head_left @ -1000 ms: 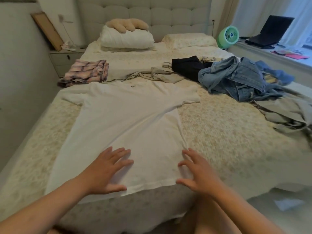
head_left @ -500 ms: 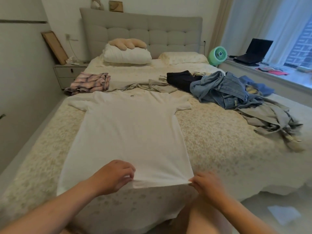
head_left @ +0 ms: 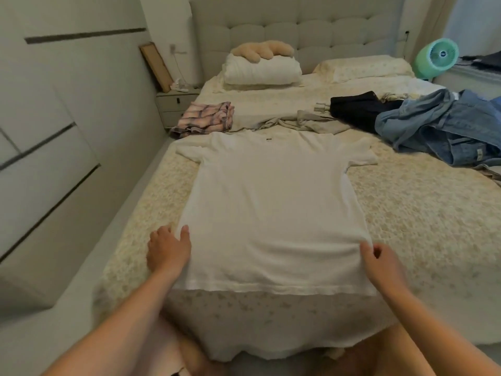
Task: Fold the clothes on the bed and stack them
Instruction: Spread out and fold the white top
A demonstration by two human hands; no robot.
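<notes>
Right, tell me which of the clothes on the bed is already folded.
The pink plaid garment near the bed's left edge, beside the nightstand. The white T-shirt lies spread flat; the denim pile and black garment are crumpled.

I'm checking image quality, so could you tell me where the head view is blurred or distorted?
Head view: the forearms at the bottom edge are smeared; wide-angle bending curves the wall panels; the white T-shirt stays fairly sharp under soft, even light.
</notes>
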